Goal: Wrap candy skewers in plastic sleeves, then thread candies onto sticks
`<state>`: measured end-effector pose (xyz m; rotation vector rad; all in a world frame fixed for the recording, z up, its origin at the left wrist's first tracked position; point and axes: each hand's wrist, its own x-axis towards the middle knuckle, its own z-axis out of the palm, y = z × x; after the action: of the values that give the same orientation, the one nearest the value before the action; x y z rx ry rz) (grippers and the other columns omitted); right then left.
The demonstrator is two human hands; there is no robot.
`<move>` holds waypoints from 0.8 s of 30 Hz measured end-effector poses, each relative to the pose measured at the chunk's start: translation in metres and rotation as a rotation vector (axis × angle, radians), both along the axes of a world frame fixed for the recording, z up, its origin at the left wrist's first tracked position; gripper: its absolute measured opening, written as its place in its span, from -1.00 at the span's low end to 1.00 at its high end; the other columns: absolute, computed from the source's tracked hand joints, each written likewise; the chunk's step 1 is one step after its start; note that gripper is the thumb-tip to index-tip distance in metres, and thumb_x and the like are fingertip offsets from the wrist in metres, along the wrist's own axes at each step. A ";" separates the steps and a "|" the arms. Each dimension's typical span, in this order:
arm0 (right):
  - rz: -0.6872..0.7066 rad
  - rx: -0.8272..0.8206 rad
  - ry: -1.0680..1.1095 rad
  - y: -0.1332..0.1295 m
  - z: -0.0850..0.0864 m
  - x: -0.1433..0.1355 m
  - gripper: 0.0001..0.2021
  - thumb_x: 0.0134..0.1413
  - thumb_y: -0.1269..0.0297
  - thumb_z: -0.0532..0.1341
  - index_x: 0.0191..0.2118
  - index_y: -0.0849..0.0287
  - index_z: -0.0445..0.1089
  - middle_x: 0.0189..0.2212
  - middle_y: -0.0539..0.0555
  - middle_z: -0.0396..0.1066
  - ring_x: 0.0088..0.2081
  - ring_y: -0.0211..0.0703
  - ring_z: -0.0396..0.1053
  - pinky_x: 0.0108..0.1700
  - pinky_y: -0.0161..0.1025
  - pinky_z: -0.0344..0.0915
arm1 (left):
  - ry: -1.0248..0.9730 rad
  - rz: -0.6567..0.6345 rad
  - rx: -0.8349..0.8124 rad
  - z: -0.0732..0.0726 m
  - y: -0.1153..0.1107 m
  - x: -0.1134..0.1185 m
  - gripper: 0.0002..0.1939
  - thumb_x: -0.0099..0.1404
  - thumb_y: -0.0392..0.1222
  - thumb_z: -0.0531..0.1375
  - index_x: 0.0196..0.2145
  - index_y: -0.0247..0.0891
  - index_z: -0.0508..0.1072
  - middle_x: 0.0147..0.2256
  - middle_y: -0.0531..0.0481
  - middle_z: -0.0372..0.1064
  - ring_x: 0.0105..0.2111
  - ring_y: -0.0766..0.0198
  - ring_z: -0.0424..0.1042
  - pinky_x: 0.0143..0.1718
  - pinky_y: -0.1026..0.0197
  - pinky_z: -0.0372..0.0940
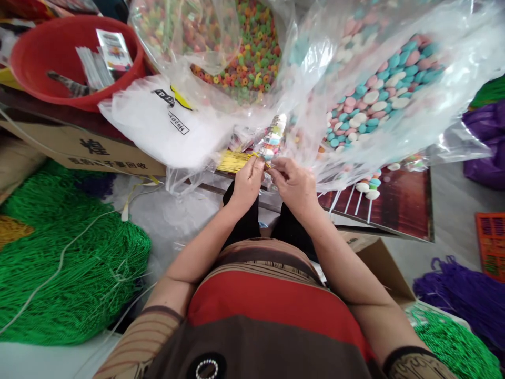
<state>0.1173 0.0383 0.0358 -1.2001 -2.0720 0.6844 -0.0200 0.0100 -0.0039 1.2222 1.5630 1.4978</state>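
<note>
1. Nearest, the left hand (249,181) and the right hand (294,187) meet in front of the person's waist. The fingers of both are pinched together on the lower end of a clear packet (272,141), where a thin yellow tie (252,155) shows; the exact grip is partly hidden.
2. The clear packet leans upward and away from the hands, above the near edge of the counter (408,202), with pastel pieces inside it.
3. Just beside the left hand lies a flat bundle of yellow ties (233,162).
4. To the right of the right hand, several white sticks (359,203) jut over the counter's near side, some topped by stacked pastel pieces (372,188).
5. Lower down, green strands (79,263) are heaped at left; at right are an open cardboard box (384,268), more green strands (457,345) and purple strands (457,295).
6. Beyond the hands, a white bag (165,121) with black lettering lies left of the packet. A printed carton (114,158) stands at the left, its lettered side facing the person.
7. Farther on, a clear bag of small coloured rings (252,58) sits at centre, and a larger clear bag of pink, blue and white tablets (374,97) at right.
8. At far left, a red basin (35,87) holds white sticks and a printed card (114,50).
</note>
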 end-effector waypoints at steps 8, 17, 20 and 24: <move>-0.069 -0.106 0.198 -0.005 0.004 -0.005 -0.88 0.15 0.29 0.25 -0.40 0.13 0.47 -0.47 0.00 0.49 -0.40 -0.21 0.40 -0.25 -0.23 0.33 | -0.169 -0.045 -0.070 0.014 -0.007 0.006 -0.55 0.47 0.12 0.16 -0.49 -0.17 0.24 -0.55 0.14 0.13 -0.54 0.37 0.11 -0.46 0.26 0.07; -0.064 -0.524 0.587 -0.004 -0.001 0.006 -0.56 -0.07 -0.14 0.48 -0.47 0.11 0.41 -0.57 -0.10 0.32 -0.52 -0.33 0.19 -0.42 -0.30 0.26 | -0.801 -0.339 -0.359 0.048 -0.017 0.009 -0.56 0.45 -0.01 0.19 -0.54 -0.26 0.32 -0.69 0.26 -0.15 -0.73 0.55 -0.21 -0.68 0.40 -0.23; 0.048 -0.588 0.671 -0.002 0.000 0.015 -0.55 -0.20 -0.17 0.55 -0.43 0.08 0.48 -0.47 -0.07 0.43 -0.41 -0.28 0.34 -0.25 -0.26 0.40 | -0.900 -0.517 -0.525 0.052 -0.021 0.004 -0.51 0.50 -0.13 0.05 -0.60 -0.28 0.31 -0.75 0.27 -0.21 -0.79 0.54 -0.25 -0.72 0.41 -0.23; 0.261 -0.725 0.632 0.003 0.001 0.031 -0.54 -0.23 -0.16 0.57 -0.30 0.04 0.58 -0.29 -0.01 0.56 -0.24 -0.17 0.48 -0.03 -0.17 0.47 | -0.978 -0.677 -0.651 0.055 -0.025 0.002 -0.47 0.52 -0.17 -0.02 -0.65 -0.27 0.25 -0.78 0.26 -0.24 -0.82 0.53 -0.24 -0.74 0.42 -0.17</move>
<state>0.1478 0.0411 0.0367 -0.8760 -1.4712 1.7824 -0.0180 -0.0150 0.0510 0.4099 0.7270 0.7925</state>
